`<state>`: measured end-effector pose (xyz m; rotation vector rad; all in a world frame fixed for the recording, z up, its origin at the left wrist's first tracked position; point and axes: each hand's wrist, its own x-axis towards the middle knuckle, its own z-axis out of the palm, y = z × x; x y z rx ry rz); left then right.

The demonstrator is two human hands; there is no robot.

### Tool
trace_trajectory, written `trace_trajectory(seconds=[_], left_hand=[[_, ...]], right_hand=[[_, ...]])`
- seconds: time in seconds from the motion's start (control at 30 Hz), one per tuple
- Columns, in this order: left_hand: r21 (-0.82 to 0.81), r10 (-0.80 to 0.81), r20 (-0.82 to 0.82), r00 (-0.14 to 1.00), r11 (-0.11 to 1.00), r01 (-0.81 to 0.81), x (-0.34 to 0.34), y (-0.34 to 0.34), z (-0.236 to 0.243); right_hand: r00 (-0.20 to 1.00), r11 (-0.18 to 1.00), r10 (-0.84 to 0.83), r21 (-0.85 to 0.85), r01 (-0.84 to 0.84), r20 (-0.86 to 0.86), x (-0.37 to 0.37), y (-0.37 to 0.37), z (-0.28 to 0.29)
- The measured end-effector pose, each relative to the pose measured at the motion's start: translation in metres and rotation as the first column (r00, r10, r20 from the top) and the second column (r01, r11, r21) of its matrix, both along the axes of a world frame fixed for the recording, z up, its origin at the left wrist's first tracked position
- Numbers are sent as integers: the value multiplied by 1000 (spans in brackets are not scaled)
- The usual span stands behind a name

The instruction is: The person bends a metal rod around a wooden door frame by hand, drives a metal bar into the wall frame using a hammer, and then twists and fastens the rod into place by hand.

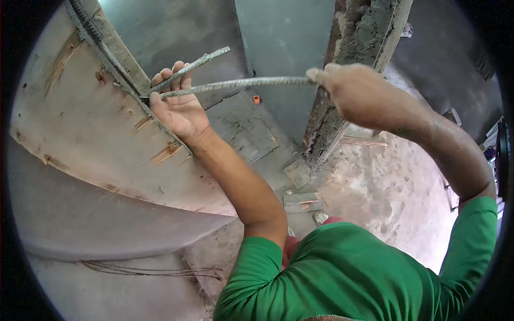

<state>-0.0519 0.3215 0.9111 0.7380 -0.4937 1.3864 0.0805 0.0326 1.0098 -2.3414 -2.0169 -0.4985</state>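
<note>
My left hand, palm up, is closed around two ribbed steel rods beside the edge of a plywood board. The short rod slants up to the right across its fingers. Under the thumb lies the longer, slightly bowed rod, which reaches across to my right hand. That hand is wrapped in a fist around its far end, in front of a rough column edge. Whether the two rods join at my left hand cannot be made out.
A cement-crusted column edge rises right of centre. On the floor below are a small orange cup, a flat float-like board and thin rods. Thin bent wires lie at lower left.
</note>
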Motion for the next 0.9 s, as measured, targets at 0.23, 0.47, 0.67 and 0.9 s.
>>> trace_trajectory(seconds=[0.23,0.47,0.67,0.9], left_hand=[[-84,214,-99,972,971,-223,5,-8,4],[-101,281,-154,947,949,-298,0,-13,6],[-74,244,-161,956,963,-258,0,-15,8],[-83,275,-176,945,953,-293,4,-15,4]], right_hand=[[992,989,-85,-115,95,94,6,9,15],[856,888,-174,-453,-76,-487,-14,17,-24],[501,818,-106,-362,-447,-859,3,30,-73],[372,776,-213,-388,-497,-903,27,52,-99]])
